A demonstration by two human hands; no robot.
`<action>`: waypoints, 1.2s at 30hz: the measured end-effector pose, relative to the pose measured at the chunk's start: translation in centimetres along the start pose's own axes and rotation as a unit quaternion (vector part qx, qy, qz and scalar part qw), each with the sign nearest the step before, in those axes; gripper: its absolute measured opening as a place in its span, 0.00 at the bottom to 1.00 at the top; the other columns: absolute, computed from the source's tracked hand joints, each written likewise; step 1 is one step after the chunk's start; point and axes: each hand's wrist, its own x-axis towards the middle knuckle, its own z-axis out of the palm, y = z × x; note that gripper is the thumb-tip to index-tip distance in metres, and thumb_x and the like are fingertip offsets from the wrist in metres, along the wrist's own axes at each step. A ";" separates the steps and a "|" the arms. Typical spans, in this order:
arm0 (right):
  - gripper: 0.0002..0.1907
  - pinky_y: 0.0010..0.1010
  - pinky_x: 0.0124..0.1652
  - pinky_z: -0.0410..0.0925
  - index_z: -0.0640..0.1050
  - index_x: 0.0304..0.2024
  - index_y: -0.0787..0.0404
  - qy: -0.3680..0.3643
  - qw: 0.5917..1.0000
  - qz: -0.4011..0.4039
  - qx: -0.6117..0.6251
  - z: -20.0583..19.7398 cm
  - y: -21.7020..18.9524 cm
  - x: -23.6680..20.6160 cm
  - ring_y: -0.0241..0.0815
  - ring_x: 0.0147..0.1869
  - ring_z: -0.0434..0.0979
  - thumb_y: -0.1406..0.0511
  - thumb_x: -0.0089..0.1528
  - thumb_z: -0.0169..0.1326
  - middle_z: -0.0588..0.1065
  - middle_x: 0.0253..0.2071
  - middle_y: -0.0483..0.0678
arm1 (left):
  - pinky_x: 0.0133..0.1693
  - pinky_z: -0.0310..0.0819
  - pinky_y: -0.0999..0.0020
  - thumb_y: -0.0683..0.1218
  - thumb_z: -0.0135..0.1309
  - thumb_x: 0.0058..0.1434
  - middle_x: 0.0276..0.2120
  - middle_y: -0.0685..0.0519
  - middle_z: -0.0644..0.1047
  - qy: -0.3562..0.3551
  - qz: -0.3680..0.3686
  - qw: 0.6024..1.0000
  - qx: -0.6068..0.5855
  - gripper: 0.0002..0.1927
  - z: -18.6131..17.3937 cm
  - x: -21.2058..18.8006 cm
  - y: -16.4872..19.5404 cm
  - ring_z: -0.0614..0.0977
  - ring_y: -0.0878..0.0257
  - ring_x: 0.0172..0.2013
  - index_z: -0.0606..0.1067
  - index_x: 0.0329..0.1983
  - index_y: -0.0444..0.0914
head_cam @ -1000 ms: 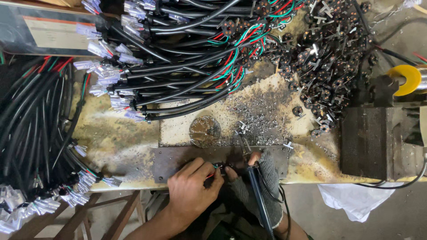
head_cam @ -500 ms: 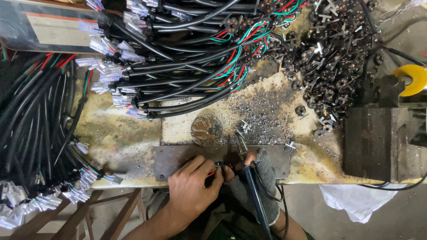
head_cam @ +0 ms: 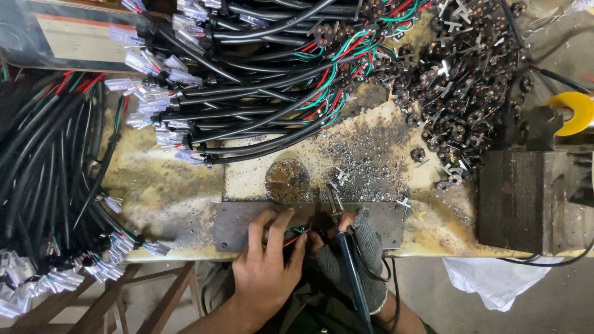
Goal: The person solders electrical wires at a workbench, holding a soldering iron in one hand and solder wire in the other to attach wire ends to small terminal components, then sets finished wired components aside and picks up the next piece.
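My bare left hand [head_cam: 265, 266] pinches a small black part with red and green wires [head_cam: 297, 234] against the grey metal plate [head_cam: 238, 222] at the bench's near edge. In a grey fingerless glove, my right hand [head_cam: 360, 256] grips a dark-handled soldering iron [head_cam: 351, 266]. Its tip [head_cam: 334, 201] points away from me, just right of the wires. The joint itself is hidden between my fingers.
Bundles of black cables with clear terminal sleeves [head_cam: 154, 99] fill the top left and left side [head_cam: 49, 185]. A heap of small round black connectors [head_cam: 458, 93] lies top right. A round solder-stained disc [head_cam: 288, 180], a dark metal block [head_cam: 526, 198] and a yellow tape roll [head_cam: 578, 111] stand nearby.
Both hands stay at the plate's edge. My left fingers have spread a little over the wires, and the iron's tip sits slightly further forward.
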 end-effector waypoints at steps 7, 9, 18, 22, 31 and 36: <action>0.21 0.25 0.30 0.65 0.69 0.39 0.60 0.002 0.997 -0.072 -0.028 -0.9 -1.0 0.5 0.33 0.30 0.68 0.68 0.53 0.68 0.69 0.28 0.43 | 0.36 0.80 0.62 0.58 0.69 0.57 0.33 0.52 0.83 -0.320 -0.157 0.934 -0.042 0.27 -6.2 2.3 -3.3 0.87 0.56 0.33 0.77 0.56 0.45; 0.21 0.24 0.31 0.66 0.68 0.41 0.60 -0.013 0.997 -0.033 0.062 -1.2 -1.1 0.8 0.31 0.29 0.70 0.68 0.56 0.69 0.71 0.27 0.40 | 0.36 0.81 0.65 0.58 0.61 0.60 0.38 0.58 0.84 -0.364 -0.161 0.917 0.023 0.19 -9.6 4.4 -2.7 0.88 0.59 0.31 0.79 0.53 0.49; 0.21 0.29 0.41 0.74 0.67 0.44 0.58 -0.031 0.960 0.052 0.275 0.3 1.6 -0.1 0.35 0.39 0.71 0.71 0.58 0.66 0.69 0.37 0.44 | 0.48 0.72 0.55 0.44 0.61 0.49 0.48 0.47 0.79 0.081 0.161 0.937 0.301 0.26 -7.0 9.8 3.3 0.81 0.51 0.49 0.81 0.55 0.44; 0.22 0.32 0.39 0.73 0.67 0.39 0.62 0.025 0.894 0.206 0.397 -0.3 1.0 0.0 0.38 0.30 0.71 0.70 0.53 0.69 0.69 0.30 0.43 | 0.43 0.77 0.59 0.54 0.65 0.66 0.51 0.46 0.79 0.095 -0.031 0.902 0.419 0.21 -10.3 8.4 -2.2 0.82 0.53 0.42 0.80 0.55 0.36; 0.24 0.26 0.23 0.62 0.68 0.40 0.60 0.035 0.996 -0.072 -0.035 -0.9 -3.2 1.7 0.31 0.20 0.65 0.66 0.52 0.72 0.68 0.19 0.40 | 0.33 0.77 0.64 0.54 0.66 0.63 0.40 0.51 0.80 0.060 -0.126 0.825 0.548 0.17 -12.3 3.6 -9.7 0.83 0.55 0.35 0.81 0.48 0.39; 0.23 0.26 0.24 0.61 0.68 0.40 0.61 0.065 0.992 -0.097 -0.038 -0.6 -2.4 1.5 0.33 0.21 0.64 0.67 0.52 0.70 0.66 0.20 0.43 | 0.36 0.76 0.68 0.46 0.60 0.63 0.48 0.55 0.80 0.151 -0.059 0.849 0.504 0.11 -11.7 3.3 -10.8 0.83 0.58 0.37 0.81 0.48 0.43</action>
